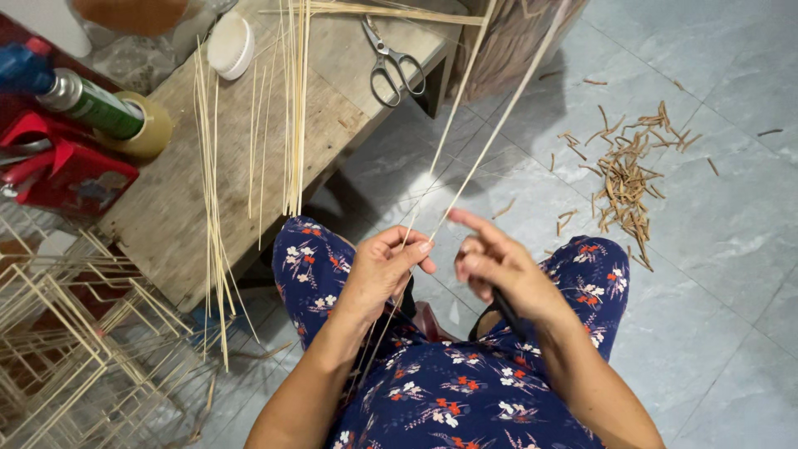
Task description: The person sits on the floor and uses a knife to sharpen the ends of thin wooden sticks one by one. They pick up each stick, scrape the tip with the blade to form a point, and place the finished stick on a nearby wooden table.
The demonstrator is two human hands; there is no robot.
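- While two long, thin bamboo strips (465,179) slant up from the lap toward the top edge of the view, the left hand (378,274) pinches them between thumb and fingers, clenched on the pale, smooth slivers.
- Just beside it, the right hand (499,266) has its forefinger stretched out toward the strips; its other fingers curl round a dark, slim handle (507,314), whose working end is hidden.
- Both hands hover above knees covered in navy cloth (440,391) printed with small red and white flowers.
- Left of the knees stands a low wooden counter (166,208), its planks rough, grey and weathered.
- More straw-coloured bamboo strips (293,108) lie lengthwise on the counter, some overhanging its near edge.
- Steel scissors (391,62), blades shut, rest near the counter's far right corner.
- A round white ribbed lid (230,46) sits toward the far edge.
- A roll of yellowish tape (150,125) sits at the left edge, with a green spray can (87,101) lying against it.
- A red box (66,170) sits just off the counter's left edge.
- A frame of joined bamboo sticks (75,333) fills the lower left, open and lattice-like.
- On the glossy grey tiled floor (715,249), to the right, lies a scatter of short brown shavings (628,179).
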